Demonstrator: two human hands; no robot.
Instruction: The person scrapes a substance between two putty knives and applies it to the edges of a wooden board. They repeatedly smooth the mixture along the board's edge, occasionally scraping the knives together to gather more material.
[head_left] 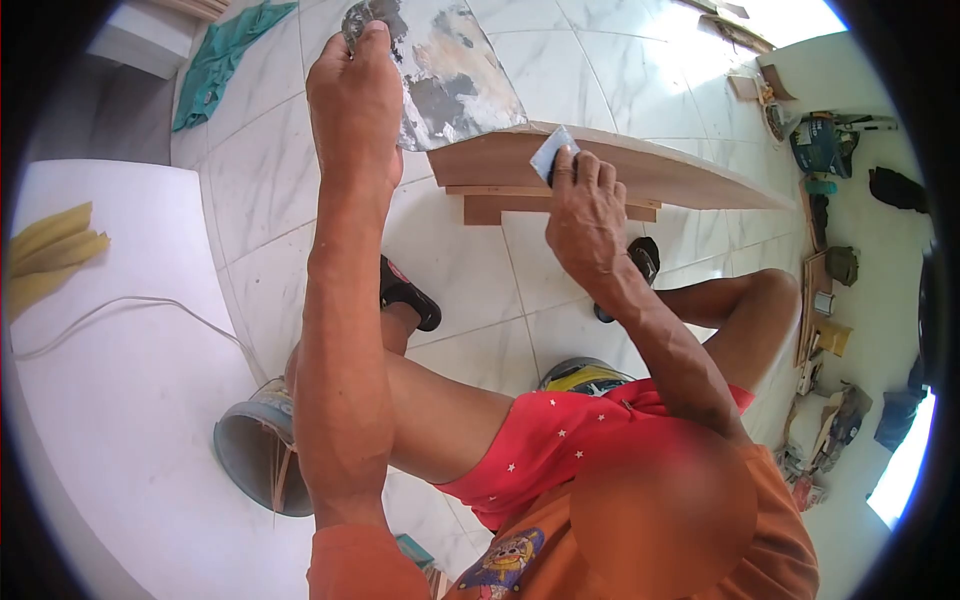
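Observation:
My left hand (358,95) is raised at the top, closed on the edge of a flat board (455,85) smeared with grey and white paste. To its right, my right hand (585,205) grips a small flat scraper (555,155), its pale blade pointing up and left. The blade is at the near face of a long brown panel (650,165), close to its upper edge; whether it touches is hard to tell. Under the panel lie wooden strips (483,210). The fingertips of my right hand partly hide the scraper.
A grey bucket (265,455) with sticks stands beside my left leg, and another bucket (585,375) is between my legs. A yellow cloth (55,245) lies on a white surface at left. A green cloth (225,65) is on the tiles. Bags and tools line the right wall.

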